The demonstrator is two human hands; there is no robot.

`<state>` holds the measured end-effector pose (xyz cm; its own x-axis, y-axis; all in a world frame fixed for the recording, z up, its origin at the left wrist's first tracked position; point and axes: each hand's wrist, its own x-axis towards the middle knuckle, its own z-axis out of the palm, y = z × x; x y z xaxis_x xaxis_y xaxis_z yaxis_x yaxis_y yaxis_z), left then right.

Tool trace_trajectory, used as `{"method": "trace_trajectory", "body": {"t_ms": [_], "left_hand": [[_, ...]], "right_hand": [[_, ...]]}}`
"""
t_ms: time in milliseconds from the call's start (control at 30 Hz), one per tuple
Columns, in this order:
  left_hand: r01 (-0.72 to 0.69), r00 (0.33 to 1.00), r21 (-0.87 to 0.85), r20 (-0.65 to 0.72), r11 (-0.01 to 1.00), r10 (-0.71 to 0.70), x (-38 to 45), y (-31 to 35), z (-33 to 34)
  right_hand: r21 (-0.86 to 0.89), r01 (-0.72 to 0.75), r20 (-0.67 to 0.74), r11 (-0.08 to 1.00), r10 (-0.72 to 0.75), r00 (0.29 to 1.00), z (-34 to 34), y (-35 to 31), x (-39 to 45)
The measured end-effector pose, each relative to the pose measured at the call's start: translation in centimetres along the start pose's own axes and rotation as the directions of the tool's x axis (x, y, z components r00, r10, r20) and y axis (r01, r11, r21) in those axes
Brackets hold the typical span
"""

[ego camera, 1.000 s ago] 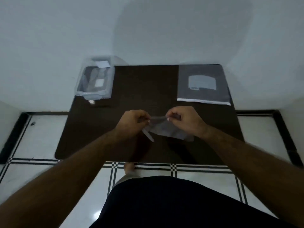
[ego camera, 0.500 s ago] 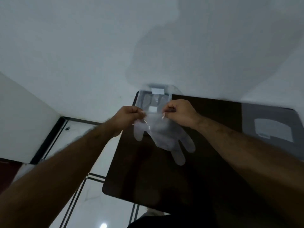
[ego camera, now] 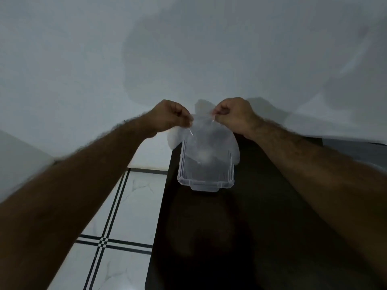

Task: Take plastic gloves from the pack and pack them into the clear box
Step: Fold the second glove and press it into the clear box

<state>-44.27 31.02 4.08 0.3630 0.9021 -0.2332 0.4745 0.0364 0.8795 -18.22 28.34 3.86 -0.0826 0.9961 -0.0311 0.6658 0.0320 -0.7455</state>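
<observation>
Carried from the tabletop's (ego camera: 272,206) middle, the plastic glove (ego camera: 206,141) now hangs over the clear box (ego camera: 205,182), left hand (ego camera: 170,116) and right hand (ego camera: 232,114) each pinching its cuff in a tight grip, ready to lower.

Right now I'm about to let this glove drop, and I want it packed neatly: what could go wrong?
The plastic glove spreads wider than the clear box, so its edges may drape over the rim. The left hand and right hand pinch only its top edge, so it may crumple. The box sits near the table's corner and could slide off.
</observation>
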Motion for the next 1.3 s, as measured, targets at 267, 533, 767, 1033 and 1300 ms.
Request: {"method": "trace_trajectory", "body": {"t_ms": [267,533,767,1033,1300], "left_hand": [[-0.311,0.901,0.559,-0.086,0.769,0.426,4.2,3.8,-2.3],[-0.486,0.641,0.666,-0.169,0.565,0.749,-0.1,2.5,-0.2],[-0.43,0.707,0.784,-0.016,0.447,0.707,-1.0,-4.6,3.2],[-0.459,0.785,0.824,0.201,0.332,0.586,-0.4,-8.7,5.6],[-0.508,0.823,0.807,0.352,0.301,0.446,-0.3,-10.5,6.7]], "right_hand": [[-0.01,0.136,-0.157,0.991,-0.136,0.978,-2.3,0.3,2.2],[-0.012,0.365,-0.295,0.931,-0.352,0.889,-2.4,1.5,-2.6],[-0.188,0.316,-0.055,0.93,-0.331,0.942,0.2,4.8,-4.4],[-0.332,0.297,0.088,0.895,-0.284,0.955,3.4,7.5,-4.6],[-0.552,0.417,0.285,0.722,-0.307,0.908,6.4,9.2,-4.5]]}}
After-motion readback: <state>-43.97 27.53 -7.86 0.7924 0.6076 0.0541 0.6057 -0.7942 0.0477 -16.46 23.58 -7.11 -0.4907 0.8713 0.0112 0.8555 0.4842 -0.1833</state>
